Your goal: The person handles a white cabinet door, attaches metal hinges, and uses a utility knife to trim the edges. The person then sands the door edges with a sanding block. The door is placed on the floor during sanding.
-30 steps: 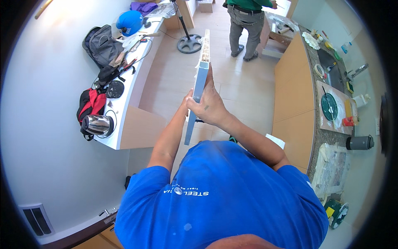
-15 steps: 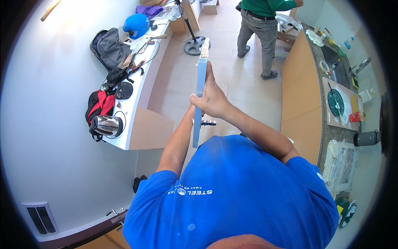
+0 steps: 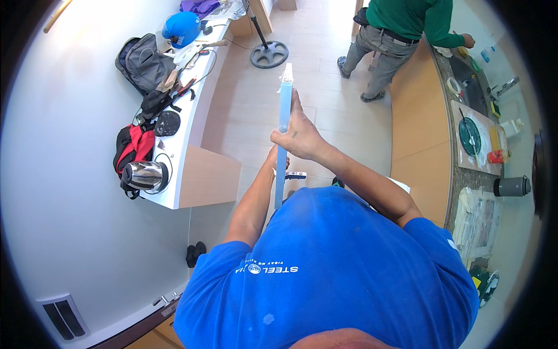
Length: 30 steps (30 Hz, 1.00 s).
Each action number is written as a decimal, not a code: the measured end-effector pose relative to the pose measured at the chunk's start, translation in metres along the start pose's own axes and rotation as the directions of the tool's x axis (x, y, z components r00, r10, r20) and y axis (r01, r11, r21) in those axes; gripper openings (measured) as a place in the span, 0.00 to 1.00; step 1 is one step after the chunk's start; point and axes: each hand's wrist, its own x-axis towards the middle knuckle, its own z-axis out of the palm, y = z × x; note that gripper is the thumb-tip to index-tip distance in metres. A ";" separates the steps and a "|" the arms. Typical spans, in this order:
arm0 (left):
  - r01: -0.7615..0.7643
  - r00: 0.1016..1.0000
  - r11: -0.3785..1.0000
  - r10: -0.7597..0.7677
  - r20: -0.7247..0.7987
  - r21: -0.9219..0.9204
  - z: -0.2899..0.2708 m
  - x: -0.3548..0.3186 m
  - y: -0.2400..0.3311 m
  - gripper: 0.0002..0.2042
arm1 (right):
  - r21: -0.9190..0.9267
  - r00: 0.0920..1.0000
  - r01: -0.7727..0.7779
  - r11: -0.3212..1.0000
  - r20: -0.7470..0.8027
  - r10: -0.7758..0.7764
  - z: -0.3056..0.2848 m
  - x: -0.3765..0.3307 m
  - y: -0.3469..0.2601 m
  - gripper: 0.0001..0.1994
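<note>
In front of my chest stands a long light-blue panel (image 3: 284, 107), seen nearly edge-on, with a rough whitish far end. My right hand (image 3: 302, 135) is closed on its right side, thumb across the edge and fingers pointing away from me. Lower down, my left hand (image 3: 274, 156) grips the same panel from the left. Most of that hand is behind the panel, with fingertips showing on the right side. Just below them is a small white and dark-blue strip (image 3: 296, 175); whether it touches my hand I cannot tell.
A white counter (image 3: 195, 125) on the left bears a kettle (image 3: 144, 175), bags and a blue helmet (image 3: 181, 30). At right, a stone counter (image 3: 463, 180) holds a sink, a green round lid (image 3: 469, 136) and a dark bottle (image 3: 511, 187). A person in green (image 3: 401, 32) stands ahead.
The person in green has come nearer and shifted right, an arm now over the right counter. My hands keep their hold on the panel, which sits slightly further right in view.
</note>
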 end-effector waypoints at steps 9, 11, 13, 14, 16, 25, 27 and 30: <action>0.049 0.999 0.997 -0.049 0.000 -0.052 -0.007 -0.008 -0.018 0.36 | -0.075 0.999 -0.036 0.997 -0.032 0.034 0.007 0.003 0.017 0.54; 0.054 0.999 0.996 -0.055 0.000 -0.064 -0.007 -0.008 -0.020 0.36 | -0.044 0.997 -0.079 0.996 -0.016 0.079 0.005 0.003 0.017 0.54; 0.064 0.998 0.995 -0.064 -0.001 -0.072 -0.006 -0.008 -0.023 0.36 | -0.032 0.995 -0.098 0.995 -0.012 0.098 0.004 0.003 0.019 0.54; 0.066 0.998 0.995 -0.067 -0.001 -0.078 -0.007 -0.008 -0.024 0.36 | -0.033 0.995 -0.096 0.995 -0.016 0.096 0.004 0.003 0.020 0.54; 0.071 0.997 0.994 -0.071 0.000 -0.085 -0.007 -0.008 -0.026 0.36 | -0.034 0.994 -0.105 0.994 -0.014 0.105 0.004 0.003 0.021 0.55; 0.098 0.995 0.988 -0.100 -0.008 -0.120 -0.004 -0.013 -0.036 0.36 | -0.031 0.984 -0.163 0.986 0.073 0.165 -0.005 0.002 0.021 0.61; 0.105 0.994 0.986 -0.106 -0.006 -0.128 -0.002 -0.013 -0.039 0.36 | -0.045 0.986 -0.151 0.988 0.058 0.153 -0.002 0.001 0.028 0.61; 0.117 0.993 0.984 -0.119 -0.008 -0.135 -0.002 -0.014 -0.041 0.36 | -0.073 0.983 -0.169 0.983 0.059 0.174 -0.002 0.000 0.025 0.60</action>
